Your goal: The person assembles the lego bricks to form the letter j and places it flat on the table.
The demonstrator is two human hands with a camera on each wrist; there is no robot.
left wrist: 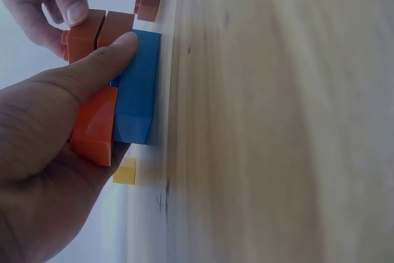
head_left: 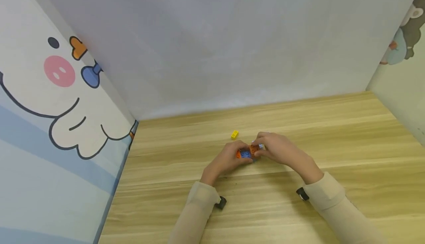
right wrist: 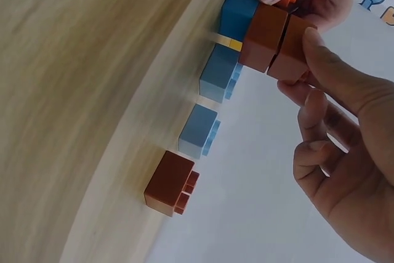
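Observation:
My left hand [head_left: 229,156] grips a small stack of toy building bricks, its thumb lying along the side. The stack has a long blue brick [left wrist: 140,87] at the bottom. An orange brick [left wrist: 95,124] sits on one end of it, and a brown brick [right wrist: 263,36] on the other. Against the top of that brown brick, my right hand [head_left: 278,148] pinches a second brown brick [right wrist: 293,47] between thumb and fingers. A thin dark line shows between the two brown bricks; whether they are fully joined I cannot tell. The left fingers partly hide the stack.
A yellow brick [head_left: 234,135] lies on the wooden table [head_left: 179,140] beyond the hands. Beside the stack, the right wrist view has two light blue bricks [right wrist: 198,130] and a loose brown brick [right wrist: 169,183] in a row. A pale wall [head_left: 212,52] stands behind the table.

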